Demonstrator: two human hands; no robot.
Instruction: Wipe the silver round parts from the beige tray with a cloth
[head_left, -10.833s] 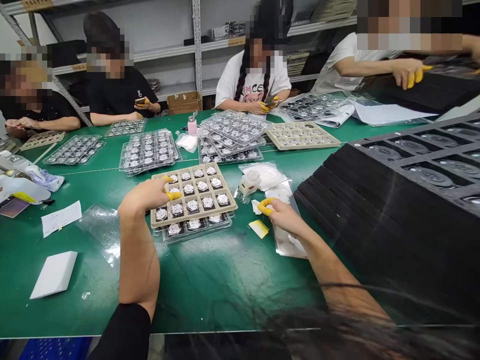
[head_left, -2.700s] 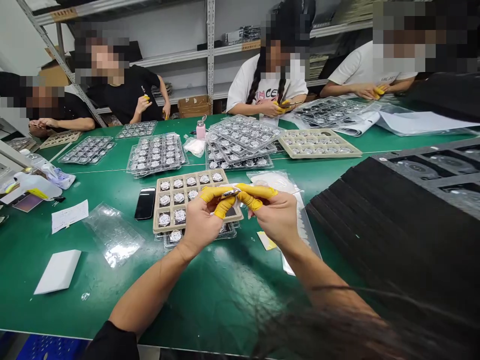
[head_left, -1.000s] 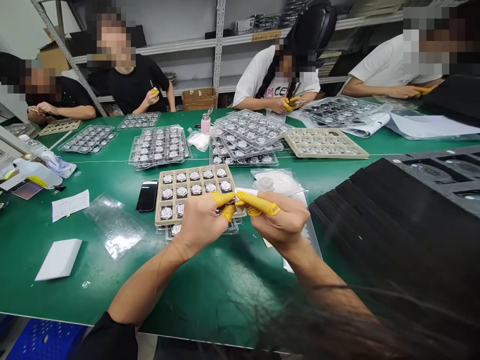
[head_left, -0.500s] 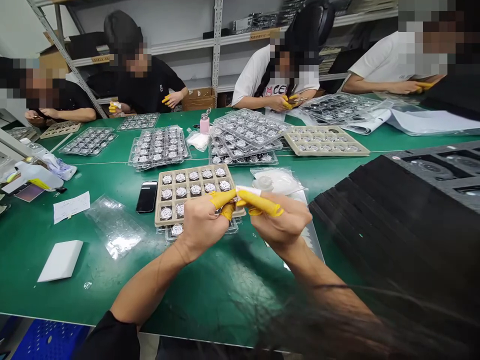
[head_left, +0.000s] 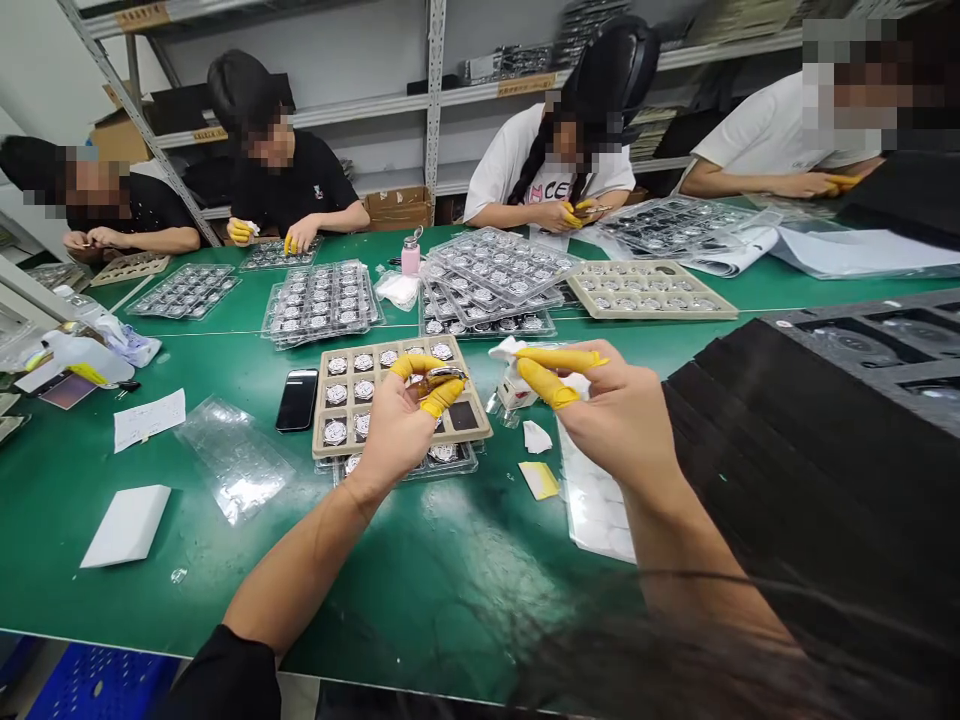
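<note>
Yellow finger cots cover the thumb and forefinger of both my hands. My left hand (head_left: 405,415) pinches a round metal watch part (head_left: 436,378) by its edge, tilted above the beige tray (head_left: 325,405). White patterned watch dials or movements fill most of that tray's cells; one at its right front corner shows a dark bottom. A crumpled piece of white tissue (head_left: 507,347) is pinched between the thumb and forefinger of my right hand (head_left: 611,405), apart from the watch part. Beneath that tissue stands a small white box or bottle (head_left: 516,390), partly hidden by my fingers.
Left of the tray lie a phone (head_left: 296,400), a clear plastic sheet (head_left: 236,460) and a white block (head_left: 126,527). Stacked clear trays (head_left: 322,300) and a pink bottle (head_left: 410,255) stand farther back. Black foam (head_left: 810,480) rises at the right. Several co-workers sit opposite.
My hands have parted. The right one has moved right and up with the tissue, uncovering the small white container, while the left has tilted back with the watch part showing.
</note>
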